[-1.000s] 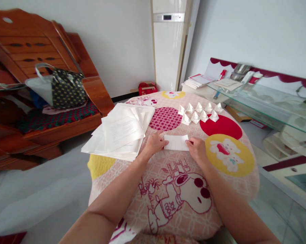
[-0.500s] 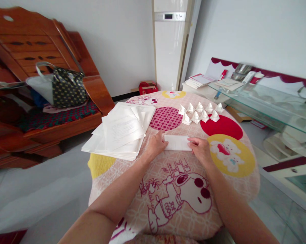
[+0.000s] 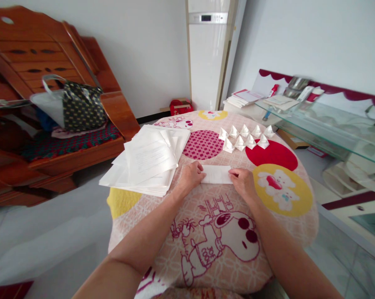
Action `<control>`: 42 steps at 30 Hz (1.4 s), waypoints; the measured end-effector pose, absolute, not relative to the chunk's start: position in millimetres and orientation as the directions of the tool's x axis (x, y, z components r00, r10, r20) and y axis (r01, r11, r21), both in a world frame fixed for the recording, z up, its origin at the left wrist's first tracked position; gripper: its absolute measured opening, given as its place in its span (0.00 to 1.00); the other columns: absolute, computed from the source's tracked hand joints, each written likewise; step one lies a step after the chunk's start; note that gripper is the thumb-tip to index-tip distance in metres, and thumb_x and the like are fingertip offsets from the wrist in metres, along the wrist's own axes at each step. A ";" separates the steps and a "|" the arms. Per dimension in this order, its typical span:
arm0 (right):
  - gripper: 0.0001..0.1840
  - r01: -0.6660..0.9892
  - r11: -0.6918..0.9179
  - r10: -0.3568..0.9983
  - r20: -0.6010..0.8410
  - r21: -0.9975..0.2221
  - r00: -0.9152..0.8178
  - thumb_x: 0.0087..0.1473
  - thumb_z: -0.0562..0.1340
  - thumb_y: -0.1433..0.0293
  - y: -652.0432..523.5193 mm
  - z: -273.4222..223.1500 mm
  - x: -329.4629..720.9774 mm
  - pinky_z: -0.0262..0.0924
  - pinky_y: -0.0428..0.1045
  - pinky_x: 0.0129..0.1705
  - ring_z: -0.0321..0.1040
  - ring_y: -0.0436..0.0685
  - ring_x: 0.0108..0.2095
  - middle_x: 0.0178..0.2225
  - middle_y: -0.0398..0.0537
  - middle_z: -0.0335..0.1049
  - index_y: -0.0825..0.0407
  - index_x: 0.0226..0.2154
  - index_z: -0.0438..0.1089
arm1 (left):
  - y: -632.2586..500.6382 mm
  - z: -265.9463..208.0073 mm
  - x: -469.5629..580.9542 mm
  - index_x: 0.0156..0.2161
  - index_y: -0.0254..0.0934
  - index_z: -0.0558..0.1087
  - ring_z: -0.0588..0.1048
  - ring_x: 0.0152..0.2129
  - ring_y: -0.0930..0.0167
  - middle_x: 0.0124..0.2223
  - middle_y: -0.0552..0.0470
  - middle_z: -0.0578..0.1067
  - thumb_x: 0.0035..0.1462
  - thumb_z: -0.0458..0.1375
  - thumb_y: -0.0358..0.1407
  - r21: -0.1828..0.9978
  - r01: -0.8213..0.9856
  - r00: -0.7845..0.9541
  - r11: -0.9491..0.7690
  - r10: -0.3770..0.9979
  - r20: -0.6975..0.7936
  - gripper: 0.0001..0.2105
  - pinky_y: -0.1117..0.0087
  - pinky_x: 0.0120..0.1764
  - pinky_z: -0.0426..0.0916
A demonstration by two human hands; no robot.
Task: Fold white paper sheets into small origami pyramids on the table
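A folded strip of white paper (image 3: 216, 174) lies flat near the middle of the cloth-covered table (image 3: 165, 253), its long side running left to right. My left hand (image 3: 191, 176) pinches its left end, fingers curled. At the opposite end, my right hand (image 3: 242, 182) grips the paper's edge between thumb and fingertips. Beyond my hands stand two rows of small white folded-paper shapes (image 3: 240, 143), pointed at the top. To the left sits a loose stack of paper sheets (image 3: 150, 160), the uppermost ones printed and lying askew.
A wooden bench (image 3: 112, 112) with bags (image 3: 81, 106) on it is at the left. A glass-topped cabinet (image 3: 331, 128) holding papers and containers runs along the right. A white floor-standing unit (image 3: 208, 62) and a red bag (image 3: 180, 109) are behind the table.
Both hands keep hold of the paper strip's ends. The fingers of my left hand have curled in more, and my right hand has shifted slightly left.
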State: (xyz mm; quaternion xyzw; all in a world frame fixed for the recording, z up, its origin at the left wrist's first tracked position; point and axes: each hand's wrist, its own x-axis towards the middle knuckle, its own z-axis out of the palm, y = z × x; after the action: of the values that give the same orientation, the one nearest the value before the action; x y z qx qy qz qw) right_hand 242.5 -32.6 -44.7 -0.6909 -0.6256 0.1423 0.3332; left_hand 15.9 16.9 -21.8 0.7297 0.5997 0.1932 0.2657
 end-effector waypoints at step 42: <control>0.14 0.770 -0.035 0.960 0.193 -0.637 0.204 0.50 0.61 0.72 -31.9 -44.3 240.2 0.64 0.51 0.41 0.77 0.62 0.36 0.34 0.55 0.83 0.53 0.33 0.84 | 19.7 -27.2 15.6 0.40 0.37 0.73 0.78 0.24 0.71 0.22 0.58 0.77 0.52 0.66 0.30 0.658 0.749 0.148 -0.075 0.987 -0.056 0.10 0.73 0.33 0.67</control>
State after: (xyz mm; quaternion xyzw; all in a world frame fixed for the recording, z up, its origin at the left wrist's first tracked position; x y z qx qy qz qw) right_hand 240.2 -31.9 -44.3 -0.7044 -0.6138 0.1461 0.3252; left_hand 15.6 19.7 -27.2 0.7025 0.6179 0.2099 0.2840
